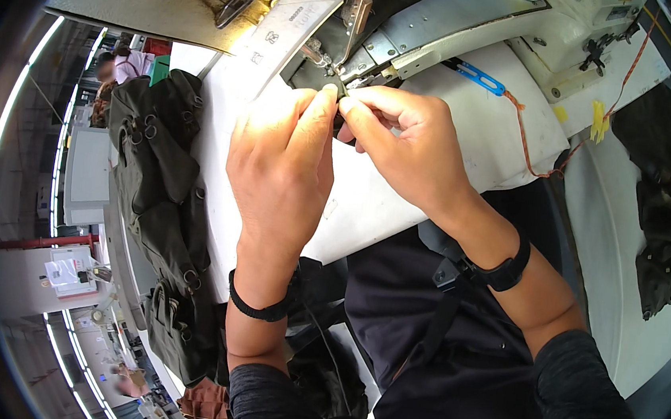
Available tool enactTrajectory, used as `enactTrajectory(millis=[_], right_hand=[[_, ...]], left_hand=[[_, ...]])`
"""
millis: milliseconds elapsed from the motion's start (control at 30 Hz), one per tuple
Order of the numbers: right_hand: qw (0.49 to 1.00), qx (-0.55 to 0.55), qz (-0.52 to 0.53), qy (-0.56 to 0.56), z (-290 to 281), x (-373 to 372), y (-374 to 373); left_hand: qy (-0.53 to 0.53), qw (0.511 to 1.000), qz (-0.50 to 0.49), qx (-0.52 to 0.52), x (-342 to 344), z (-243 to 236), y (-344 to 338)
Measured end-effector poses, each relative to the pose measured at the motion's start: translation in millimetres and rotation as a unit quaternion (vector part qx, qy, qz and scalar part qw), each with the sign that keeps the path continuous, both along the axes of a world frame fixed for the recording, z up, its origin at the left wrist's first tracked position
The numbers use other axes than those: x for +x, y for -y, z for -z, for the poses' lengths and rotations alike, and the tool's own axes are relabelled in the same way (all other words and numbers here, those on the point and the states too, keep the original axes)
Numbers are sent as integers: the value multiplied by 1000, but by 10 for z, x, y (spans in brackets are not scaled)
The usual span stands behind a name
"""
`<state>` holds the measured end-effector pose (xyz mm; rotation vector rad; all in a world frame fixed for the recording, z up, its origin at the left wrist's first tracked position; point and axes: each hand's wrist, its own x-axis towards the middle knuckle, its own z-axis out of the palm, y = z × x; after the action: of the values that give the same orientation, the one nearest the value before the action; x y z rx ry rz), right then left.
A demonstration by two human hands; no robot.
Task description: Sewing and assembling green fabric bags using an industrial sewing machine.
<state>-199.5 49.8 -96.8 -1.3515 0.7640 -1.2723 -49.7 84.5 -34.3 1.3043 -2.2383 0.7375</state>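
Both hands meet at the needle area of a sewing machine (427,30). My left hand (277,152) is closed, its thumb and fingertips pressed at the edge of a small dark green fabric piece (332,81). From the right, my right hand (413,140) pinches the same fabric between thumb and forefinger, touching the left fingertips. Most of the fabric is hidden by the fingers. Just beyond them sits the machine's presser foot (326,63), lit by a bright lamp.
Blue-handled thread snips (479,77) on an orange cord lie right of my hands on the white worktable (368,204). Dark green bags with metal rings (160,162) hang along the left. More dark green pieces (664,190) lie at the far right. Other people appear in the left background.
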Motion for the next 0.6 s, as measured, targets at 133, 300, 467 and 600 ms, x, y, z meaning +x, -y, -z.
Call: enactTrajectory(millis=[133,300,467,600], right_hand=[[1000,7,1,-8,-4,-10,-5],[1000,7,-27,10,-26,-64,7],[998,16,-53,-15,-48,-89,-7],[999,23,-35,11,-48,-55,-13]], left_hand=[[-82,997,5,-1,0,70,5],[-133,991,20,8,28,116,11],[-160,986,43,5,44,128,18],[-152,986,61,-16,49,143,30]])
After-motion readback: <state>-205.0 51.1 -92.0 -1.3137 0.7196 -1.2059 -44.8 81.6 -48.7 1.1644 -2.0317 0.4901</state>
